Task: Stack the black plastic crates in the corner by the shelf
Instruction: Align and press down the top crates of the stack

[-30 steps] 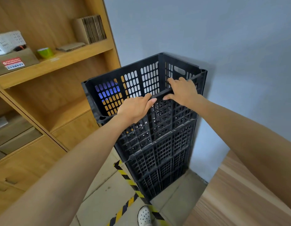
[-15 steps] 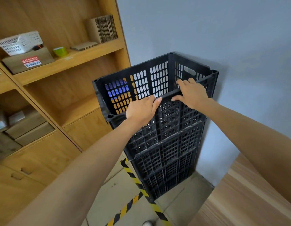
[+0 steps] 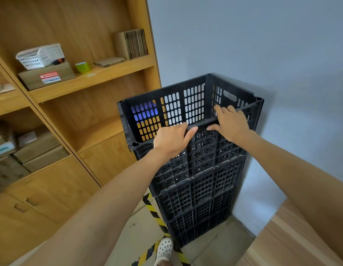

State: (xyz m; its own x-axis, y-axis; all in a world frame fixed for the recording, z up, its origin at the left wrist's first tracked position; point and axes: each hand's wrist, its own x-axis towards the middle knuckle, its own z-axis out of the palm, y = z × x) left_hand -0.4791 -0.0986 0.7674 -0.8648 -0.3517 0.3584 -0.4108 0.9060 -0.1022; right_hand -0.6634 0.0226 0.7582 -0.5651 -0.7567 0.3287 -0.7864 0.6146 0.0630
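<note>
In the corner between the wooden shelf (image 3: 86,81) and the grey wall (image 3: 262,39), the upright stack of black crates (image 3: 197,181) rises from the tiled floor (image 3: 214,244), open top upward, left hand (image 3: 171,140) and right hand (image 3: 231,123) gripping its near rim.

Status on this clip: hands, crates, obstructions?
Left hand and right hand grip top crate near rim. Crate stack stands cornered beside shelf. Nothing obstructing.
</note>
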